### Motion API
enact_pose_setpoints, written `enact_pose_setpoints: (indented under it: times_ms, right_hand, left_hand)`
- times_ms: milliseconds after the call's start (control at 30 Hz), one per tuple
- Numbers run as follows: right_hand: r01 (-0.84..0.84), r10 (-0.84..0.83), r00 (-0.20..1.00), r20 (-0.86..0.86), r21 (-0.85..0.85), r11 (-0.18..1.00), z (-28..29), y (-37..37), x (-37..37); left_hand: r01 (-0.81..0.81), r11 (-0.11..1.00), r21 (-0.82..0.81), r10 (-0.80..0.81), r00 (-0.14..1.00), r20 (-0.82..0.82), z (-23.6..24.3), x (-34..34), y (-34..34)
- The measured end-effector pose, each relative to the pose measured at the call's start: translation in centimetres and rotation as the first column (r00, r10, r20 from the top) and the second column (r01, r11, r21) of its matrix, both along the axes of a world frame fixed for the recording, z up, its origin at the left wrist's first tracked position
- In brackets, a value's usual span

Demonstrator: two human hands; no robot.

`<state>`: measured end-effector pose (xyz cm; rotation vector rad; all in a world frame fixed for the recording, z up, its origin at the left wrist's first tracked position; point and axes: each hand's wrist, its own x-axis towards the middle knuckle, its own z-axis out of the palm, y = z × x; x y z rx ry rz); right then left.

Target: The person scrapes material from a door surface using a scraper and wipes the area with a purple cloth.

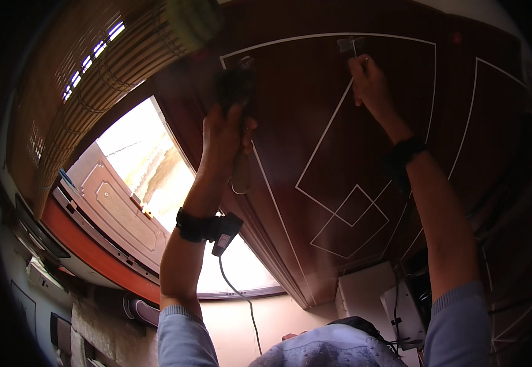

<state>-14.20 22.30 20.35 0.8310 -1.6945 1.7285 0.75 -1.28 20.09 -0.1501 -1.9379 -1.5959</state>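
Observation:
Both my arms reach up toward a dark reddish-brown wooden panel (370, 122) with white inlaid lines forming diamonds. My left hand (224, 137) grips the handle of a dark brush-like tool (235, 92), blurred, held against the panel's left part. My right hand (369, 82) is raised near the top of the panel, fingers pinched around a small grey metal piece (347, 44). Each wrist carries a black band; the left one has a small device with a cable (220, 231).
A woven bamboo blind (88, 92) hangs at upper left beside a bright window opening (156, 177). A brown panelled door leaf (119, 208) shows below it. A white box-like unit (367, 293) stands at the lower middle right.

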Motion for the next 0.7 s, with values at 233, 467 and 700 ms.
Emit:
enact_pose_setpoints:
  times_ms: [233, 467, 700]
  right_hand:
    - [0.176, -0.149, 0.965, -0.218, 0.108, 0.979, -0.5, -0.1, 0.2]
    - [0.019, -0.019, 1.0, -0.003, 0.052, 0.998, -0.3, 0.2, 0.4]
    - [-0.027, 0.03, 0.999, -0.042, 0.059, 0.998, 0.1, 0.1, 0.1]
  left_hand:
    - [0.206, 0.97, 0.127, -0.191, 0.974, -0.12, -1.0, -0.5, 0.9]
    - [0.202, 0.957, 0.21, -0.218, 0.974, 0.058, -1.7, -1.3, 2.7]
    - [0.145, 0.978, 0.152, -0.141, 0.989, -0.039, 1.3, -3.2, 2.8]
